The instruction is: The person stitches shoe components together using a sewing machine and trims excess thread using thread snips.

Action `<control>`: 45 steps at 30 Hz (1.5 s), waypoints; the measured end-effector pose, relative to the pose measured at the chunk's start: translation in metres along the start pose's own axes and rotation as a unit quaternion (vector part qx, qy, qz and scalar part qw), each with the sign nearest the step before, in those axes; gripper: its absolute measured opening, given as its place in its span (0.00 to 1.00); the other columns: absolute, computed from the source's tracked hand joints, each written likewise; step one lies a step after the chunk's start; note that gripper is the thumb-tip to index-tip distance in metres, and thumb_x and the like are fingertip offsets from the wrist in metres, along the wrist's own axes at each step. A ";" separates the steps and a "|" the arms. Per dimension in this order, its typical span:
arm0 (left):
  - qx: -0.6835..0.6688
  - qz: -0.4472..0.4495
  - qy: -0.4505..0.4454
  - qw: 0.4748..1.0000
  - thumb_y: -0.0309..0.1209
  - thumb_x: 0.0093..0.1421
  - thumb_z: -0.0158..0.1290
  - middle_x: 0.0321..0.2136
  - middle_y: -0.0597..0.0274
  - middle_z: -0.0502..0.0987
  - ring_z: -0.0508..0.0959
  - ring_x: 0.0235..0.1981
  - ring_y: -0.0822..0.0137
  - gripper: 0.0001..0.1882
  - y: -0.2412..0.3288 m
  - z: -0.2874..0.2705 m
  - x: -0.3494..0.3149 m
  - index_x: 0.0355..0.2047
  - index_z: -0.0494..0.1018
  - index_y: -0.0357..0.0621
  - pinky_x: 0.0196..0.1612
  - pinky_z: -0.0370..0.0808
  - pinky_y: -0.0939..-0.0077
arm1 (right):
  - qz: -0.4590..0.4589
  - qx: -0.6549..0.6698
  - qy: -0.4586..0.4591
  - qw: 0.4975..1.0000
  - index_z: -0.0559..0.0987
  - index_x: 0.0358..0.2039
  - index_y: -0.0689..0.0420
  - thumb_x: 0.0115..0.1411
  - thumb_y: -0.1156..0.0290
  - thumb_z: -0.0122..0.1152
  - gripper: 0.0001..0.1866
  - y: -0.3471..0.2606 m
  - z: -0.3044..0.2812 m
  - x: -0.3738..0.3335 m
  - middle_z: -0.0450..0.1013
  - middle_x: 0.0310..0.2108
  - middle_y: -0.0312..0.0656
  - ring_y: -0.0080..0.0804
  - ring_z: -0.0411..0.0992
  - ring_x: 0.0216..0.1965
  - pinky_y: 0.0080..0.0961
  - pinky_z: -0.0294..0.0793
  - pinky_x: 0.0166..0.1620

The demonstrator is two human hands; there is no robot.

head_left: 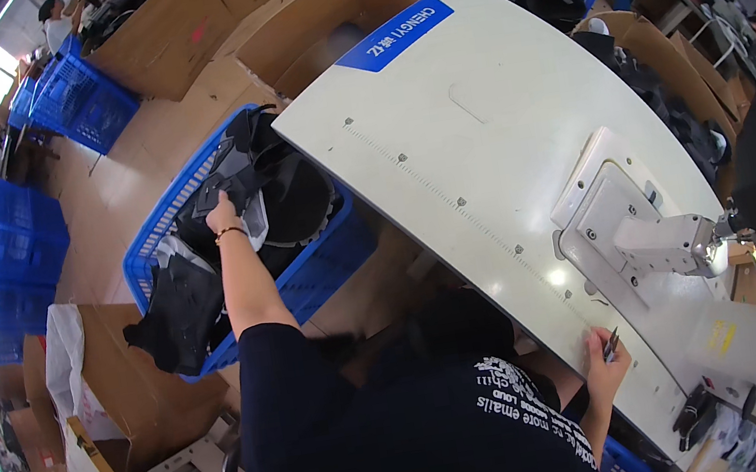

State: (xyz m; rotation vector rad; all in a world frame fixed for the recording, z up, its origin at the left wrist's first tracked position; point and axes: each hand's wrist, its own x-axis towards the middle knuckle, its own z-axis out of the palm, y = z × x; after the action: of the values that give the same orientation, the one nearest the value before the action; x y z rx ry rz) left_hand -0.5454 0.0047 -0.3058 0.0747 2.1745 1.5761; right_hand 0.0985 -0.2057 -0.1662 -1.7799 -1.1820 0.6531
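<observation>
My left hand [223,214] reaches out over a blue plastic basket [160,202] heaped with black cut pieces. Its fingers are closed on a black piece [238,181] at the top of the heap; the fingertips are partly hidden. Pale grey-white parts show among the black ones beside the wrist. At the near edge of the white sewing table [420,122], my right hand [603,365] rests with curled fingers round a small pointed metal tool [612,345], which looks like thread snips. A white sewing machine [658,243] stands on the table just beyond that hand.
Cardboard boxes stand behind the table [310,41] and at the lower left [156,386]. Stacked blue crates [22,240] line the left side. Heaped black pieces [673,114] lie beyond the table's far edge. A small dark device [694,418] sits at the table's right end.
</observation>
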 end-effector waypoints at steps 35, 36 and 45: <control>-0.261 -0.262 -0.614 0.697 0.35 0.58 0.46 0.34 0.70 0.73 0.71 0.36 0.76 0.08 0.042 0.049 -0.461 0.35 0.70 0.48 0.41 0.67 0.82 | -0.173 0.129 -0.059 0.975 0.74 0.33 0.59 0.47 0.75 0.59 0.11 -0.098 0.038 0.035 0.70 0.26 0.38 0.23 0.61 0.20 0.17 0.62 0.25; -0.256 -0.263 -0.616 0.697 0.35 0.58 0.46 0.34 0.70 0.73 0.71 0.36 0.76 0.08 0.042 0.049 -0.459 0.35 0.70 0.48 0.41 0.67 0.82 | -0.191 0.126 -0.049 0.972 0.74 0.33 0.60 0.48 0.76 0.58 0.10 -0.094 0.038 0.037 0.71 0.27 0.38 0.20 0.60 0.20 0.16 0.61 0.25; -0.248 -0.252 -0.624 0.696 0.35 0.59 0.45 0.33 0.70 0.73 0.72 0.35 0.76 0.09 0.032 0.043 -0.446 0.36 0.70 0.48 0.40 0.70 0.82 | -0.225 0.135 -0.054 0.963 0.75 0.33 0.60 0.47 0.77 0.59 0.10 -0.093 0.048 0.045 0.71 0.26 0.39 0.25 0.62 0.20 0.17 0.63 0.25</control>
State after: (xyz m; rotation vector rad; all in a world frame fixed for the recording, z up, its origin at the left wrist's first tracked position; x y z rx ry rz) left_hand -0.1357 -0.0802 -0.1419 0.2601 0.5860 1.1156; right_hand 0.0367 -0.1309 -0.1054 -1.2052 -1.4369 0.6079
